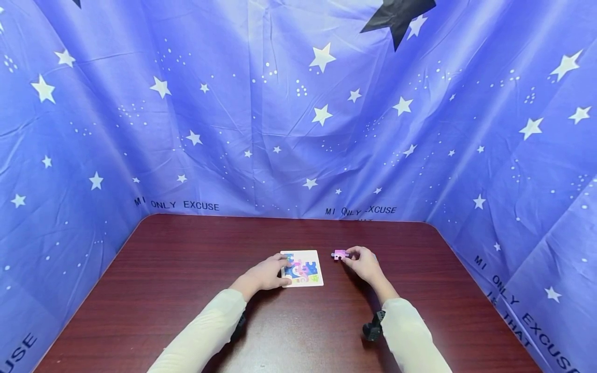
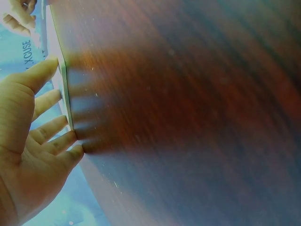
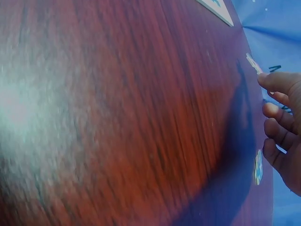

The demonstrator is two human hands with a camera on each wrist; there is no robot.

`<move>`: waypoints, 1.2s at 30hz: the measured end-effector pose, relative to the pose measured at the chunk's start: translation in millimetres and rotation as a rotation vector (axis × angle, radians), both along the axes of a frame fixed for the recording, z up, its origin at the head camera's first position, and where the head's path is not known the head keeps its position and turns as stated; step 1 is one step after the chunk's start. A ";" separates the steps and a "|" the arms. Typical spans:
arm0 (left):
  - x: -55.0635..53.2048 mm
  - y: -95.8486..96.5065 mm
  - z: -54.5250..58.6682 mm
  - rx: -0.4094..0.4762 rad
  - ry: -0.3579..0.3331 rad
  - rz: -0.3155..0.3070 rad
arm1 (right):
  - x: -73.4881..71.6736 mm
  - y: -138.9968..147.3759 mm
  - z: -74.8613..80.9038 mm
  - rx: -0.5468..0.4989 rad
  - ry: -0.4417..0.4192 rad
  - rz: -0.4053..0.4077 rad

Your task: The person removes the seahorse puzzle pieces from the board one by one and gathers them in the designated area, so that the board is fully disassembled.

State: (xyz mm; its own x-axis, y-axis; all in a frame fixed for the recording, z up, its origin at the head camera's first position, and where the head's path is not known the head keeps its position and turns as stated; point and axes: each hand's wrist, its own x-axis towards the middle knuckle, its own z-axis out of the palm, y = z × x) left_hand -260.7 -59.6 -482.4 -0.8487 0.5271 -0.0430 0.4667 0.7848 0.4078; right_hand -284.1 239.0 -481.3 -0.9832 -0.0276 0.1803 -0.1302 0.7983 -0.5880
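A square puzzle board (image 1: 303, 284) with a pale rim lies flat near the middle of the table. Pink, blue and green pieces fill much of it, and a white area shows at its upper right. My left hand (image 1: 268, 273) rests on the board's left edge with fingers spread and fairly straight. In the left wrist view, the thumb and fingertips touch the board's side (image 2: 66, 89). To the right of the board, my right hand (image 1: 366, 265) pinches a pink jigsaw piece (image 1: 340, 254) between thumb and fingers, above the table.
Beside the right hand's lower fingers, a blue-and-white piece (image 3: 258, 167) lies on the table; the hand mostly hides it in the head view. The reddish-brown table (image 1: 196, 259) meets a blue star-patterned curtain (image 1: 261, 129) at its back and sides.
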 end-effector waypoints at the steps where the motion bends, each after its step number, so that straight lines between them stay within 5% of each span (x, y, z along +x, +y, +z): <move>1: 0.3 0.0 0.5 -0.001 -0.001 0.000 | 0.4 1.7 0.0 -0.001 -0.002 0.000; 36: 3.0 0.4 5.5 0.010 -0.027 0.008 | 3.3 31.7 1.0 0.010 -0.033 -0.030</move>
